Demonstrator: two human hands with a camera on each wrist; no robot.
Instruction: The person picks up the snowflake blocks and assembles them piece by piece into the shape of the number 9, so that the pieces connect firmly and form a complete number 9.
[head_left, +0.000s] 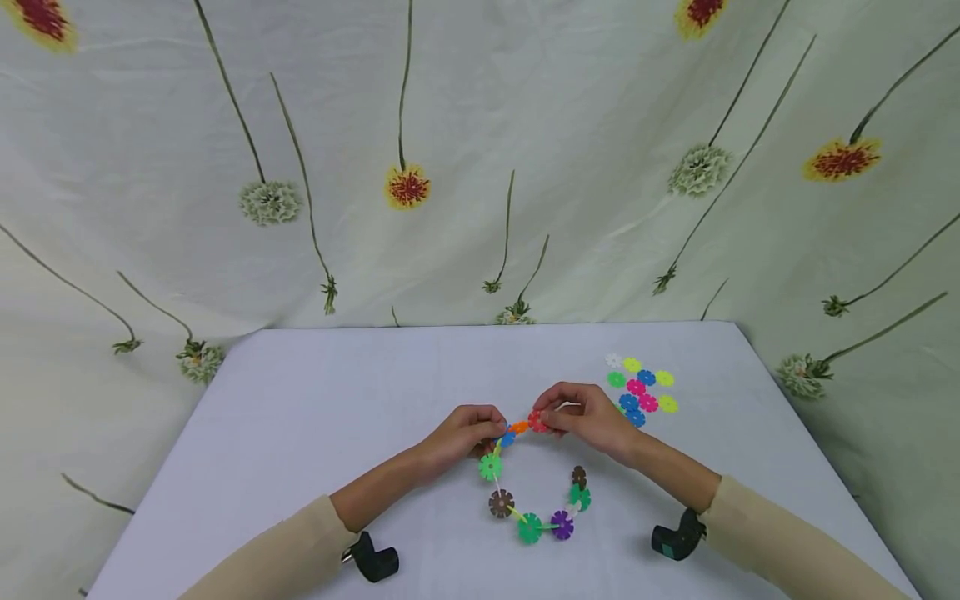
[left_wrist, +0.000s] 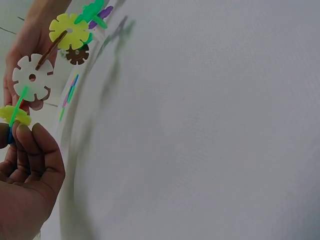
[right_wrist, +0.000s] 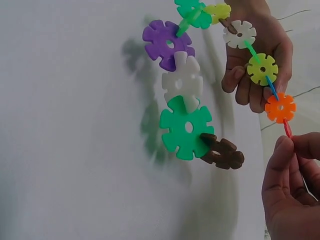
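A curved chain of slotted flower-shaped plastic discs hangs between both hands above the table. My right hand pinches the red disc at one end, between thumb and fingers. Next to it is an orange disc, joined to a blue disc. My left hand pinches the chain at the blue disc, beside a yellow disc. From there the chain loops down through white, green and purple discs. A brown disc forms the loose end, apart from the red one.
Several loose discs in white, yellow, green, blue and pink lie in a cluster, including a yellow disc, at the back right of the white table. A flower-patterned cloth hangs behind. Black devices sit at both wrists.
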